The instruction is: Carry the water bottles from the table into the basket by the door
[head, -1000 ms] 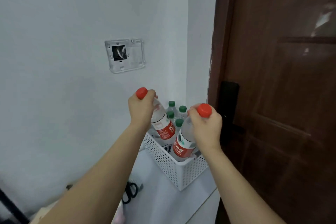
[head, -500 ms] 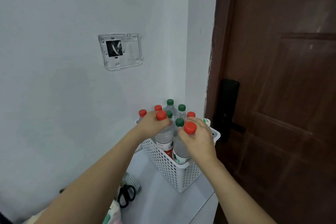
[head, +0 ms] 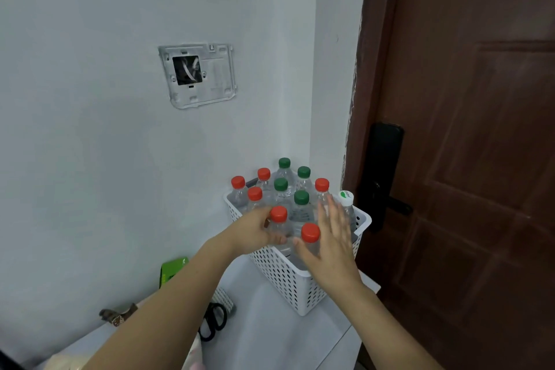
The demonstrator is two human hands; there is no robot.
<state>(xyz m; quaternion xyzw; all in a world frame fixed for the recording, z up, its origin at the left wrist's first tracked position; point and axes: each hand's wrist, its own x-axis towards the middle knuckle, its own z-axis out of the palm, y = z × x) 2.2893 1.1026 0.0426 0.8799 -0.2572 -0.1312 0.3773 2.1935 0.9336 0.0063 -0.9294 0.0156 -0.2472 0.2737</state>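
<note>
A white perforated basket [head: 288,279] stands on a white surface in the corner beside the door. It holds several upright water bottles with red, green and white caps. My left hand [head: 255,234] is curled around the body of a red-capped bottle [head: 278,214] at the basket's front left. Just right of it stands another red-capped bottle [head: 310,233] in the front corner. My right hand [head: 330,246] is beside that bottle with the fingers straight and spread, the palm near it but not gripping it.
A brown door [head: 480,159] with a black lock handle [head: 384,177] is right of the basket. A grey wall plate [head: 196,75] hangs on the wall. Black scissors [head: 213,321] and a green pack [head: 172,269] lie left of the basket.
Both red-capped bottles came down from above the basket and now stand inside it. My right hand has let go of its bottle and spread its fingers.
</note>
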